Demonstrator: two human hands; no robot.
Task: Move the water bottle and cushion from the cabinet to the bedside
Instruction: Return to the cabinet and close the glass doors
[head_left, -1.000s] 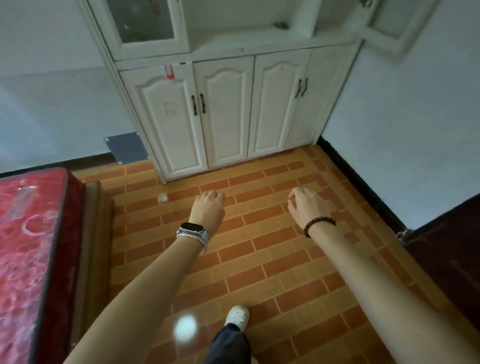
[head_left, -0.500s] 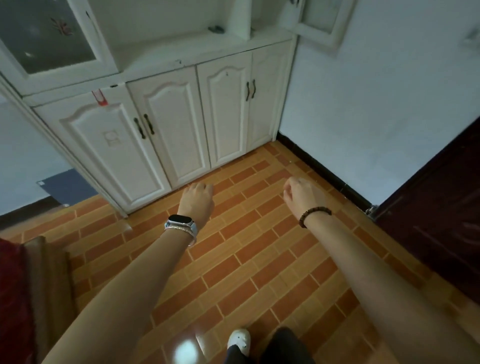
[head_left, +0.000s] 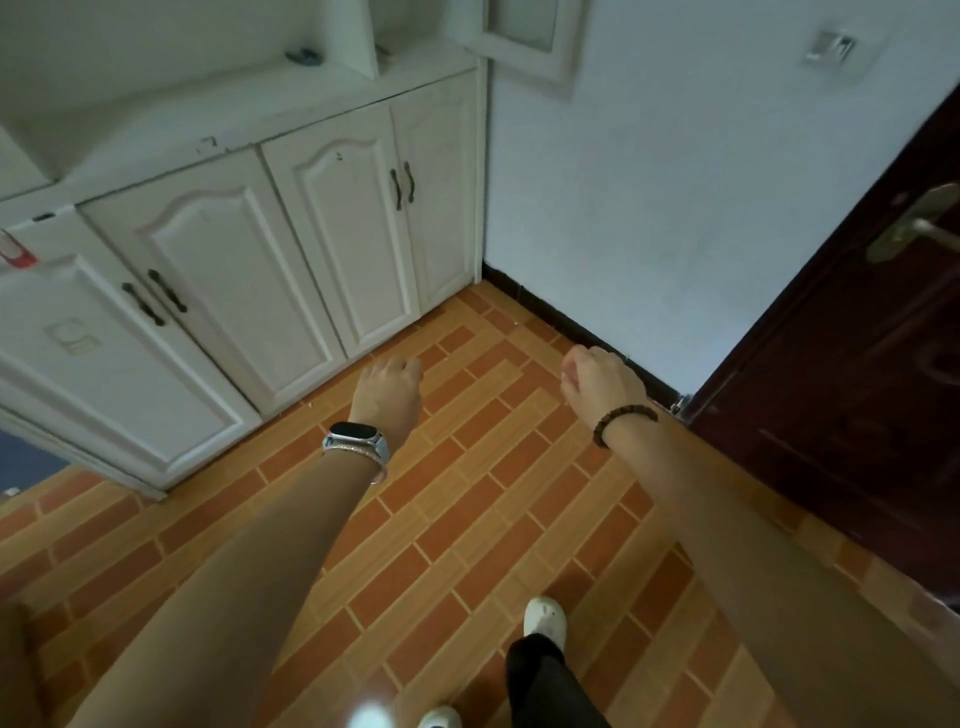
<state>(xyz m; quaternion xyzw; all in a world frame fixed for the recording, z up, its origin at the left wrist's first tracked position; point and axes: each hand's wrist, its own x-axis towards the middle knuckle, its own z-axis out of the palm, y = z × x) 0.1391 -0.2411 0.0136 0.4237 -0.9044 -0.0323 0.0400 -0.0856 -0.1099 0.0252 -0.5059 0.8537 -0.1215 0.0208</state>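
Observation:
A white cabinet (head_left: 218, 270) with several closed lower doors and an open shelf above fills the upper left. No water bottle or cushion shows anywhere. My left hand (head_left: 387, 392), with a watch on the wrist, hangs over the tiled floor in front of the cabinet, its fingers curled down and holding nothing. My right hand (head_left: 597, 382), with a bead bracelet on the wrist, is stretched out near the wall's dark skirting, fingers loosely curled and empty.
A small dark object (head_left: 304, 56) lies on the cabinet shelf. A dark red door (head_left: 852, 374) with a metal handle stands at the right. A white wall (head_left: 675, 182) meets the orange tiled floor (head_left: 467, 519). My white shoe (head_left: 543, 616) is below.
The view has swung to the right: the red bed has left the frame on the left, the cabinet has slid left and the dark door has come in. Both hands stay outstretched and empty.

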